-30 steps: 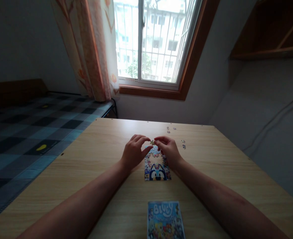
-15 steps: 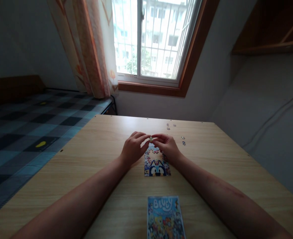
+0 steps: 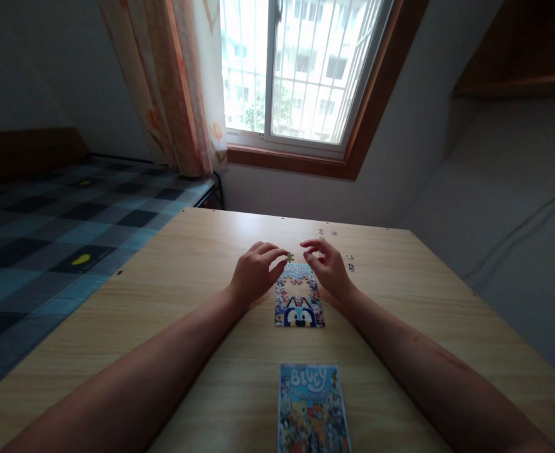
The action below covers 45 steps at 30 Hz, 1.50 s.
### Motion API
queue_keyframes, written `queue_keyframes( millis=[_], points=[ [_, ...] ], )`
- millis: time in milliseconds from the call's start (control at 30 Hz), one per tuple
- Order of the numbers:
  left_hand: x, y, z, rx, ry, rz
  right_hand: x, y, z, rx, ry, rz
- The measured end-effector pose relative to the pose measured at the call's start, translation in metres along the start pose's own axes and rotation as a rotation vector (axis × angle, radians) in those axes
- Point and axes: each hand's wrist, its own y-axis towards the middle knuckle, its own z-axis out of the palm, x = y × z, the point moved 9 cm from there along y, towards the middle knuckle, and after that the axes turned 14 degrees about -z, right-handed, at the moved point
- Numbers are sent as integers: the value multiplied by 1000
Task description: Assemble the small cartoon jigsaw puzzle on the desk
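Note:
Between the thumb and fingers of my left hand [image 3: 257,269] is a small yellowish jigsaw piece [image 3: 290,257], held above the top edge of the puzzle. My right hand [image 3: 327,264] hovers just to the right, fingers apart and holding nothing. Below both hands lies the partly assembled jigsaw puzzle [image 3: 300,314], with a blue cartoon dog's face at its near end. A gap in its middle shows bare table. Part of the puzzle's right edge is close to my right hand.
Several loose jigsaw pieces [image 3: 350,257] lie beyond and right of my right hand. A blue "Bluey" box [image 3: 311,409] rests at the near side of the wooden table [image 3: 187,352]. A bed with a checked cover [image 3: 70,233] stands left; a window [image 3: 301,75] is ahead.
Both hands were at the piece half a second ago. My right hand has since let go and moved right, leaving the piece in my left hand. The view has shifted slightly.

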Motion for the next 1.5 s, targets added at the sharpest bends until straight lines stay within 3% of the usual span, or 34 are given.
queue_keyframes(
  millis=[200, 333, 633, 933, 1267, 1500],
  points=[
    [2, 0, 10, 57, -9, 13, 20, 4, -10, 103, -270, -290],
    [4, 0, 19, 139, -7, 16, 21, 1, -4, 154, -339, -350],
    [-3, -8, 27, 312, -27, 33, 10, 1, -4, 213, -371, -296],
    [10, -4, 22, 253, 54, -73, -1, 1, 7, 330, -466, -242],
    [-2, -9, 29, 410, 110, -3, -14, -7, 20, 461, -450, -222],
    [-1, -9, 28, 406, 123, 0, -16, -11, 27, 533, -442, -209]
  ],
)
